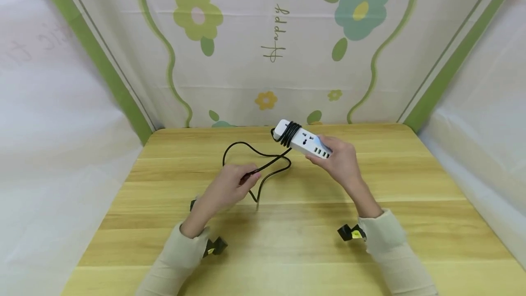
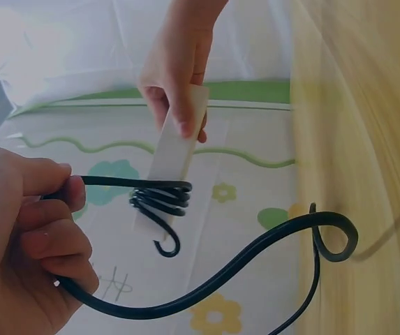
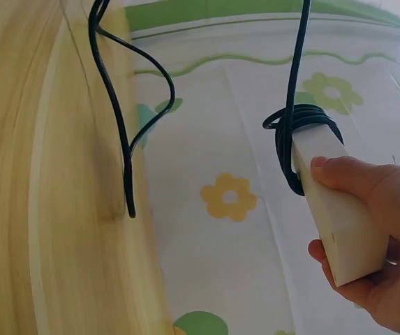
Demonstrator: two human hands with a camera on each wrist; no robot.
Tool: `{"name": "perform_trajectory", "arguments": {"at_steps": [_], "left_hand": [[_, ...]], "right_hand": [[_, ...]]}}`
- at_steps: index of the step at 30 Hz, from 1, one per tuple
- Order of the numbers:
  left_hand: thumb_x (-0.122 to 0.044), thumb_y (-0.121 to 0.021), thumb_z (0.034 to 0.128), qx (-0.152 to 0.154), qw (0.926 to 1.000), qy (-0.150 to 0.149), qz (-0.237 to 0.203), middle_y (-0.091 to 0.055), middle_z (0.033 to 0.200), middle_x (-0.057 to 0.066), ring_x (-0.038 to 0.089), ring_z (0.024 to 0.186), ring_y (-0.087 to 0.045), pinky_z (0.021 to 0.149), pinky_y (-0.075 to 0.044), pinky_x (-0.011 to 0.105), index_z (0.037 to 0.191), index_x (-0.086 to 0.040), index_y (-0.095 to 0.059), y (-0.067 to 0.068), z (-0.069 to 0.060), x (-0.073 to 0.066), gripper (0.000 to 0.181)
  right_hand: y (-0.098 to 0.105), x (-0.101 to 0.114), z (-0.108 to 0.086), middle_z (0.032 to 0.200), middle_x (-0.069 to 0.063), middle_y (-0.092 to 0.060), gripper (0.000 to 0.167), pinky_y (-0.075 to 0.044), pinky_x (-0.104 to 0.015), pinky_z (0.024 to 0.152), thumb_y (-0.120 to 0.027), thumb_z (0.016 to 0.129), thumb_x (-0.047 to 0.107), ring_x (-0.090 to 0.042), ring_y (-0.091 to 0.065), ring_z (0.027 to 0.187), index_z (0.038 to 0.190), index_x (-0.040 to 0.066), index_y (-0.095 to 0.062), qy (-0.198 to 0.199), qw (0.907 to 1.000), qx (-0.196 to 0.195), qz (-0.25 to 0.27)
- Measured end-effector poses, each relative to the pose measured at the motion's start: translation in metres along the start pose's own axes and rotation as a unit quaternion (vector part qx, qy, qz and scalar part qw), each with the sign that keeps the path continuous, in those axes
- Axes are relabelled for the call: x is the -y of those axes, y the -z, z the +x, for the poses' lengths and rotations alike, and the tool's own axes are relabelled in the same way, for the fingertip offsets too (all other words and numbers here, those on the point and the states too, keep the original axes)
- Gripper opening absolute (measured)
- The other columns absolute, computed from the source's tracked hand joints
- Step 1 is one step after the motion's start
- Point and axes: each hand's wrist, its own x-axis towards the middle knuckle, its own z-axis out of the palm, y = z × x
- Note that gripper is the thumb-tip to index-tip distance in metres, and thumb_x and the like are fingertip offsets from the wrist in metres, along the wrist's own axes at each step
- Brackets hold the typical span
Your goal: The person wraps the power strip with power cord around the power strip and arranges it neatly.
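Fingers of the left hand (image 1: 223, 187) pinch a thin black cord (image 1: 270, 162) in the head view; rightward slants the oblong white plastic power strip (image 1: 306, 140), gripped by the right hand (image 1: 340, 161). Left wrist: cord crosses its long axis. Right wrist: cord coils round it.

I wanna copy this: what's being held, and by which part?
Right grip holds the white power strip by its USB end; left grip holds the black cord partway along.

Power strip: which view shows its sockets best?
Head view: sockets and ports on the power strip face the camera, though the right hand covers one end. Both wrist views show its plain sides and the black cord wound round it, no sockets.
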Motion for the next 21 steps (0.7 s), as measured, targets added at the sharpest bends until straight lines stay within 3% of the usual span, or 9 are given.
{"name": "perform_trajectory", "arguments": {"at_steps": [8, 15, 21], "left_hand": [[-0.007, -0.063, 0.0973, -0.064, 0.9969, -0.035, 0.031, -0.049, 0.063, -0.005, 0.000, 0.055, -0.036, 0.050, -0.034, 0.017, 0.084, -0.009, -0.066, 0.011, -0.002, 0.001, 0.013], [-0.003, -0.069, 0.0927, -0.127, 0.9873, -0.079, 0.055, -0.066, 0.078, 0.001, 0.005, 0.062, -0.047, 0.054, -0.044, 0.023, 0.095, -0.006, -0.071, 0.016, -0.001, 0.009, 0.004], [-0.013, -0.070, 0.0927, -0.154, 0.9812, -0.100, 0.061, -0.065, 0.082, 0.001, 0.007, 0.064, -0.047, 0.055, -0.043, 0.022, 0.092, -0.009, -0.072, 0.019, 0.003, 0.012, 0.005]], "right_hand": [[-0.006, 0.010, -0.006, 0.119, -0.024, -0.069, 0.064, -0.059, -0.038, 0.066, -0.088, 0.077, 0.028, -0.032, -0.071, 0.087, 0.128, -0.001, -0.065, 0.016, 0.9956, 0.085, -0.037], [-0.007, 0.024, -0.012, 0.111, -0.016, -0.074, 0.059, -0.055, -0.029, 0.063, -0.088, 0.076, 0.029, -0.019, -0.067, 0.078, 0.125, 0.004, -0.068, 0.045, 0.9843, 0.159, -0.063], [-0.012, 0.039, -0.020, 0.106, -0.010, -0.075, 0.058, -0.055, -0.025, 0.064, -0.090, 0.072, 0.029, -0.015, -0.067, 0.079, 0.122, 0.005, -0.071, 0.086, 0.9725, 0.205, -0.071]]}}
